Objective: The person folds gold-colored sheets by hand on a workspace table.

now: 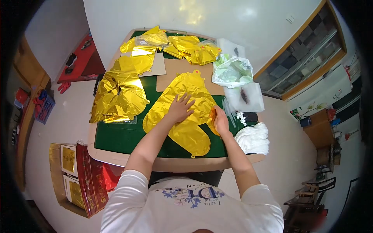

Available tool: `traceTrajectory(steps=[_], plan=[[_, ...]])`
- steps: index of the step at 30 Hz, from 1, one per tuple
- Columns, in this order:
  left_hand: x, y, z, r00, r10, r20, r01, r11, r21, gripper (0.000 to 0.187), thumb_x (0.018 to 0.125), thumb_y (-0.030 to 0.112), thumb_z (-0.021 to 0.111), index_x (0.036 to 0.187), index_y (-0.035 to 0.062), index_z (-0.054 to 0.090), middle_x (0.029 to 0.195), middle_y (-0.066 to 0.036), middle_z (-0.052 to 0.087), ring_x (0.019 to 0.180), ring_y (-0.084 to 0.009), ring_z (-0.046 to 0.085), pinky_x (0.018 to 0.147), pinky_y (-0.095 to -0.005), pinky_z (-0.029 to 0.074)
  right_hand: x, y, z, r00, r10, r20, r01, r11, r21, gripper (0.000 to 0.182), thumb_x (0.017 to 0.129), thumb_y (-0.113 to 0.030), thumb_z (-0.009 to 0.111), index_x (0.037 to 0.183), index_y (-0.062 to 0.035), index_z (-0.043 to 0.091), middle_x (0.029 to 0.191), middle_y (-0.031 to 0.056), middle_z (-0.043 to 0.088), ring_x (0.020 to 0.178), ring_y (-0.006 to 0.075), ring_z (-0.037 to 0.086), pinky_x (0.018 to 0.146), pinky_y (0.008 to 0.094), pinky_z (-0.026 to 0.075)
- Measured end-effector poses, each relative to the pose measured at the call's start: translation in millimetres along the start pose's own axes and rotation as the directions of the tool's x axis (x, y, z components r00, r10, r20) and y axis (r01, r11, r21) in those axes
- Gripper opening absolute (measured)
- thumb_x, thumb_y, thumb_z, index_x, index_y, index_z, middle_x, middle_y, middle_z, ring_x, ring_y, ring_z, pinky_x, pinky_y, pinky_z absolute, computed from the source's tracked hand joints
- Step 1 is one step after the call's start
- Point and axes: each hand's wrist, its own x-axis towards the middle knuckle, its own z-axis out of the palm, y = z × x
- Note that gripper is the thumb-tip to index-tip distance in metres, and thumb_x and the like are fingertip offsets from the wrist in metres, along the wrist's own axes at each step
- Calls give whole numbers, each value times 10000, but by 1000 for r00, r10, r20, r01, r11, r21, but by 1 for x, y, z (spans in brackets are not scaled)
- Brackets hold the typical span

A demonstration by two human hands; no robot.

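Note:
A large gold foil balloon (196, 141), flat and creased, lies on the green table top in front of me. My left hand (180, 108) rests palm down on its middle, fingers spread. At the balloon's right edge, my right hand (221, 121) is turned on its side, with the foil's edge lifted and folded against its fingers. Under the balloon's upper part is a brown cardboard sheet (165, 83). A pile of gold foil balloons (124, 91) lies to the left, and more gold foil (182, 46) is heaped along the back.
Right of the cardboard sit an open plastic bag (233, 72), a clear packet (252, 97), thin clear strips, small white pieces and a white bundle (253, 139). A carton (70, 178) stands on the floor at lower left. The table's brown edge (182, 165) is near my body.

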Motion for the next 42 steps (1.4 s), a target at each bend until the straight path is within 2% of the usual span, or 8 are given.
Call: traceTrajectory(steps=[7, 18, 23, 26, 29, 33, 36, 42], plan=[[-20, 13, 14, 980, -182, -76, 179, 983, -43, 563, 956, 478, 389, 1453, 218, 339, 1528, -84, 268, 1427, -267, 190, 1123, -583, 54, 1, 0, -3, 1000, 14, 19, -15, 1000, 24, 348, 876, 24, 447, 1216, -6, 512, 1226, 215, 558, 1145, 381, 516, 982, 395, 412], [-11, 15, 23, 971, -200, -130, 196, 980, -41, 564, 961, 484, 384, 1449, 203, 350, 1537, -95, 243, 1431, -281, 171, 1116, -584, 83, 3, -1, -4, 1000, 8, 20, -9, 999, 36, 347, 865, 6, 482, 1209, -20, 516, 1201, 187, 573, 1126, 358, 535, 945, 382, 437], [-10, 16, 24, 967, -200, -157, 191, 979, -70, 560, 961, 481, 393, 1448, 206, 351, 1527, -97, 262, 1428, -277, 178, 1127, -550, 106, 2, -3, -5, 999, 14, 29, -14, 1000, 14, 388, 803, 42, 520, 1183, -24, 561, 1246, 164, 562, 1192, 321, 505, 1008, 380, 404], [-11, 19, 19, 963, -198, -184, 191, 980, -53, 556, 955, 478, 409, 1438, 205, 367, 1514, -97, 284, 1422, -279, 193, 1123, -561, 106, 1, -2, -6, 998, -11, 55, 14, 998, -58, 339, 872, -16, 489, 1201, -58, 563, 1245, 157, 563, 1177, 329, 511, 994, 364, 411], [-9, 27, 0, 963, -262, -62, 260, 965, -40, 554, 955, 464, 406, 1442, 204, 364, 1522, -93, 274, 1426, -271, 179, 1119, -580, 86, 1, -4, -6, 998, 22, 60, -20, 999, -30, 335, 877, -22, 485, 1198, -60, 571, 1267, 151, 552, 1189, 320, 506, 996, 367, 408], [6, 17, 4, 957, -44, -287, 51, 999, 19, 564, 923, 470, 468, 1412, 197, 403, 1486, -102, 330, 1404, -283, 235, 1114, -581, 121, 0, -1, -4, 997, 57, 51, -57, 998, -10, 343, 880, -35, 491, 1215, -59, 559, 1271, 151, 550, 1191, 324, 503, 996, 372, 409], [15, 14, 12, 990, -3, -144, 5, 1000, 13, 563, 930, 480, 452, 1417, 203, 399, 1494, -96, 322, 1407, -276, 232, 1120, -569, 127, 4, -2, -6, 995, 61, 74, -60, 998, -12, 344, 885, -43, 486, 1224, -51, 543, 1266, 157, 551, 1192, 329, 502, 998, 378, 409], [14, 18, 22, 992, -26, -127, 19, 998, -63, 559, 943, 504, 413, 1420, 215, 399, 1512, -92, 295, 1418, -267, 212, 1138, -528, 126, 2, -4, -8, 980, 167, 112, -170, 985, 21, 392, 881, -12, 444, 1262, -60, 518, 1310, 149, 525, 1239, 308, 467, 1038, 368, 378]])
